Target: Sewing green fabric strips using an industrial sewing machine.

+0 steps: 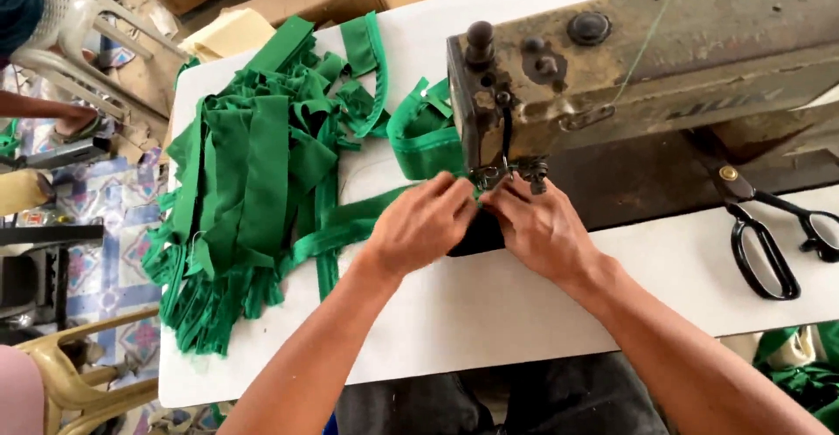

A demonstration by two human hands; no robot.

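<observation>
Feeding point: both hands meet under the needle of the worn metal sewing machine point(647, 51)
Left hand point(424, 221): fingers pinching the green fabric strip point(350, 225) (at the presser foot); right hand point(542, 230): fingertips pinching beside it
Pile: heaped green fabric strips point(253, 173), left on white table point(489, 313)
Black-handled scissors point(769, 234): right, untouched

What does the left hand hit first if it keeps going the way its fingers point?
Probably the presser foot of the sewing machine. The left hand points up-right toward it, fingertips already at the green strip beside the right hand. Depth is unclear.
</observation>
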